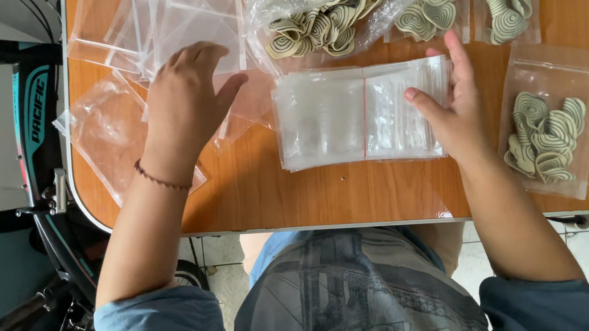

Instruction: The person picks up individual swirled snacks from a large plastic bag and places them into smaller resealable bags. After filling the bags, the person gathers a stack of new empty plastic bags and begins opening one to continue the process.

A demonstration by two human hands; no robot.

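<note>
On the wooden table (253, 192), the left hand (183, 108) presses loose empty bags (170, 25) at ten o'clock, fingers spread, while the right hand (453, 109), fingers open, steadies the central bag stack (347, 112); separating one bag probably comes next.

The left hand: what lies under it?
Under the left hand lie loose clear zip bags, spread overlapping on the wooden table. The palm covers whatever is directly beneath, so a pinched bag cannot be confirmed.

Clear plastic zip bags (365, 113) carry a red seal line; flat coiled bands (544, 136) show cream-and-dark stripes; the wooden table (275, 189) is orange-brown.
</note>
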